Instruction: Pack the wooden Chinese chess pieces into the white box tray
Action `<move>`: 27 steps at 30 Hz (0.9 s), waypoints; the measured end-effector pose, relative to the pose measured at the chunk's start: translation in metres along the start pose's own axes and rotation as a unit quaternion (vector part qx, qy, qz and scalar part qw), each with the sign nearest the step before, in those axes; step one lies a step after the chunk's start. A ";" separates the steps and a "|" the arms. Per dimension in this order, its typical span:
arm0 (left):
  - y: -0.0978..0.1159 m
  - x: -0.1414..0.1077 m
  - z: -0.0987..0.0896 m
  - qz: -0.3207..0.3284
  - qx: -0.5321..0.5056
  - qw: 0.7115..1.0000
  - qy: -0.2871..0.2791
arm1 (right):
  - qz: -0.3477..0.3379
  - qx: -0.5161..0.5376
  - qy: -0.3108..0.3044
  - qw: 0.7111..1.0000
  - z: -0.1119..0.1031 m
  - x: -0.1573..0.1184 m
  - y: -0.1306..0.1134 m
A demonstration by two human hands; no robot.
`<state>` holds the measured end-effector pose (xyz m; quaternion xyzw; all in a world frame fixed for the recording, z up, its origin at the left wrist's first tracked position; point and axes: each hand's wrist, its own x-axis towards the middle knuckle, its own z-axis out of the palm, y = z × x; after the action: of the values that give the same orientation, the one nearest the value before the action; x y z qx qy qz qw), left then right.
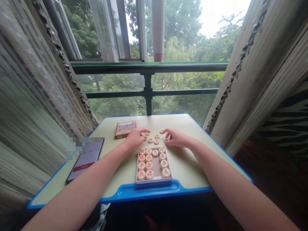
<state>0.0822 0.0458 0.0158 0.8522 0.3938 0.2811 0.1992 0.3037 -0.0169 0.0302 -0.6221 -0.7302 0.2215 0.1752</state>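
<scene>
Several round xiangqi pieces lie loose on the table, among them one piece (157, 136) between my hands. My left hand (136, 138) reaches in from the left, thumb and forefinger apart beside a piece (145, 138) and another piece (147, 133). On the right, my right hand (176, 138) has its forefinger stretched to a far piece (161, 131), and its lower fingers are at a piece (166, 140). Whether these fingertips touch the pieces is hard to see. Nearer me, a shallow box tray (157, 177) holds red-marked pieces in two left columns and dark-marked pieces along the right and top.
A flat box lid (125, 129) with printed characters lies at the back left. A tablet or phone (88, 160) showing a timer rests by the left edge. The table (190, 173) has a raised blue rim (149, 191). Curtains (243, 64) and a railing (115, 68) stand beyond.
</scene>
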 end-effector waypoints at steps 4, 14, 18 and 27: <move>-0.011 0.003 0.007 0.018 0.027 0.999 -0.020 | -0.023 0.020 0.023 0.999 0.006 0.007 0.003; -0.017 0.005 0.011 0.024 0.039 0.998 -0.039 | -0.084 0.008 0.096 0.992 0.016 0.021 0.014; -0.016 0.005 0.009 0.051 0.049 0.997 -0.035 | -0.094 0.000 0.111 0.989 0.019 0.021 0.017; -0.016 0.005 0.007 0.062 0.085 0.994 -0.042 | -0.113 0.006 0.104 0.988 0.017 0.017 0.015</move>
<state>0.0805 0.0585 0.0034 0.8998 0.3543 0.2218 0.1248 0.3039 0.0000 0.0073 -0.5544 -0.7722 0.1384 0.2778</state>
